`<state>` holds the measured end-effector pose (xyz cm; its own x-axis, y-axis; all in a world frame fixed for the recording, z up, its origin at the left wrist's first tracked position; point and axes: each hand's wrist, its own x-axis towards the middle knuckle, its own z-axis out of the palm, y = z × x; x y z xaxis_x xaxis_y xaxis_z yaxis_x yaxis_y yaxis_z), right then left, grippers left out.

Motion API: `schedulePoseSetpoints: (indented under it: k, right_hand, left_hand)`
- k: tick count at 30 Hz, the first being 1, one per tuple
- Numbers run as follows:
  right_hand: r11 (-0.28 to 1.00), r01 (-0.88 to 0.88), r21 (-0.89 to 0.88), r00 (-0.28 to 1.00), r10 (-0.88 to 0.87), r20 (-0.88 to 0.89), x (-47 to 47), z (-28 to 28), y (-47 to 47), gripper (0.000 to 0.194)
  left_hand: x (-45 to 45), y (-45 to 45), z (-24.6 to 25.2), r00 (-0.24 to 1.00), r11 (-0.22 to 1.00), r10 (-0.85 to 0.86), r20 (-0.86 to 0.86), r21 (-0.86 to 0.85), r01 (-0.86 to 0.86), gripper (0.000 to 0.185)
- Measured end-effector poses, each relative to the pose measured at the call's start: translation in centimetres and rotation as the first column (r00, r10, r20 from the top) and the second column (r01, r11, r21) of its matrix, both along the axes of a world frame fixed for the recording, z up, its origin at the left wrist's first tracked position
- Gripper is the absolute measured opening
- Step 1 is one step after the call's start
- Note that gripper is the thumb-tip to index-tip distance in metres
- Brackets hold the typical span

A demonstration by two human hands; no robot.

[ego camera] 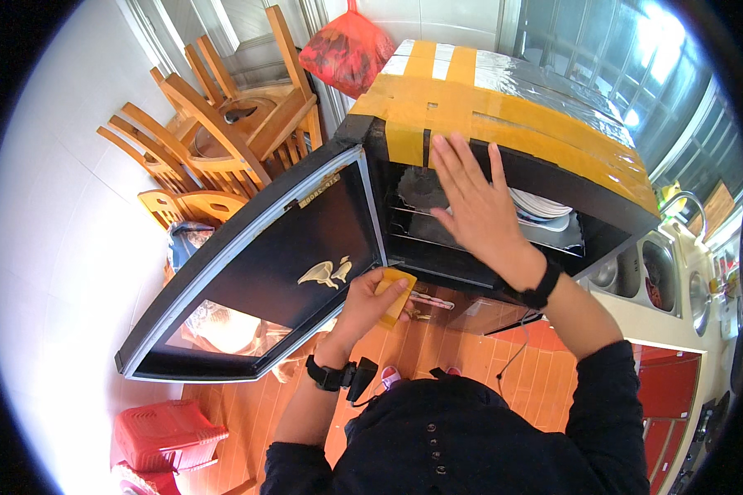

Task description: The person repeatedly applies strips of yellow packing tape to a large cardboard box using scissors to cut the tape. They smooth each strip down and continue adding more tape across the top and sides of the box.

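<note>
A black dish cabinet (pixel 594 179) stands before me with its glass-panelled door (pixel 272 247) swung out to the left. Yellow-brown adhesive tape (pixel 421 99) and silver foil (pixel 532 77) cover its top. My right hand (pixel 473 204) is flat, fingers apart and holding nothing, at the upper front edge beside a strip of tape; whether it touches cannot be told. White plates (pixel 542 207) on a wire shelf (pixel 557 241) are partly hidden behind it. Below the door's hinge side, my left hand (pixel 371 297) grips a yellow flat-sided object (pixel 396 300), possibly a roll of tape.
Wooden chairs (pixel 235 124) are stacked at the back left, near a red plastic bag (pixel 347 52). Red plastic stools (pixel 161 433) stand at lower left. At right is a counter with a metal sink (pixel 659 266). A thin cable (pixel 520 346) hangs below my right wrist.
</note>
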<state>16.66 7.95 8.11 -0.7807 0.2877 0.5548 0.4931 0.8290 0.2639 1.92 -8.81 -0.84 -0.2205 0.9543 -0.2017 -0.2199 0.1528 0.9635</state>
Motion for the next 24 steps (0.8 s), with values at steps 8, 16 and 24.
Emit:
schedulePoseSetpoints:
  k: [8, 16, 24]
  right_hand:
    - [0.970, -0.151, 0.191, 0.951, 0.090, 0.297, 1.2, -2.3, 0.8, 0.057]
    - [0.330, -0.542, -0.773, 0.840, 0.189, -0.509, 6.7, -3.5, -3.2, 0.034]
    - [0.183, -0.604, -0.776, 0.784, -0.043, -0.620, 13.2, -4.7, -2.9, 0.018]
  left_hand:
    - [0.9, -0.3, 1.9, 1.000, 0.999, -0.006, 0.014, 0.041, 0.006, 0.023]
    - [4.7, 1.7, 4.4, 0.974, 0.983, -0.169, -0.153, 0.050, 0.178, 0.022]
    - [12.8, 3.9, 5.4, 0.960, 0.988, -0.147, -0.238, 0.006, 0.153, 0.018]
